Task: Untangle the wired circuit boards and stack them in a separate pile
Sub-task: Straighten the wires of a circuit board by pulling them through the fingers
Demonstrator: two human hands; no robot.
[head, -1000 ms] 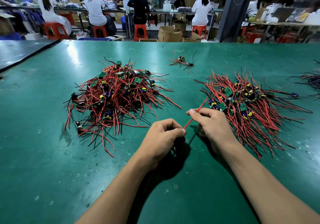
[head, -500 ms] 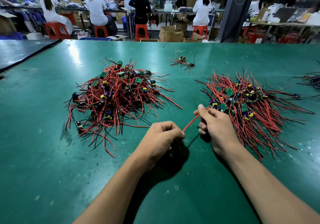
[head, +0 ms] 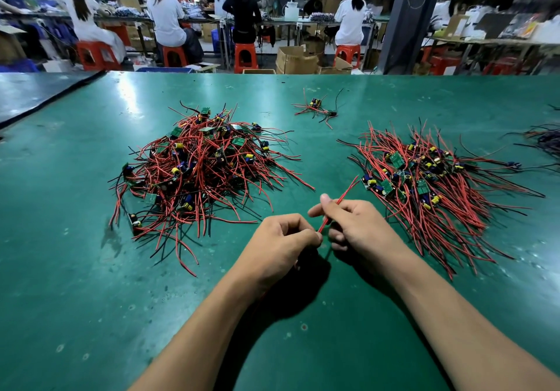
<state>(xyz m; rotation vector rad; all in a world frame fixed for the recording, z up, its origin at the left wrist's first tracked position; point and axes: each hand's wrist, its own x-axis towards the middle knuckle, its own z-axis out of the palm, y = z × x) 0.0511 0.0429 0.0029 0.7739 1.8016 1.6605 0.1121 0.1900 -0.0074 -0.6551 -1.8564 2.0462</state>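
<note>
A tangled heap of small green circuit boards with red and black wires lies on the green table, left of centre. A flatter, sorted pile of wired boards lies on the right. My left hand is curled, gripping the near end of a red wire; whatever else it holds is hidden under the fingers. My right hand pinches the same wire a little further along, between thumb and fingers. The wire's free end points up toward the right pile.
A few loose wired boards lie at the back middle. More dark wires sit at the right edge. A second table adjoins at the left. Beyond the far edge, people sit on red stools at benches among cardboard boxes.
My right hand slid back along the red wire toward my left hand, and its thumb now points up. The left hand stayed nearly still. Both piles are unchanged.
</note>
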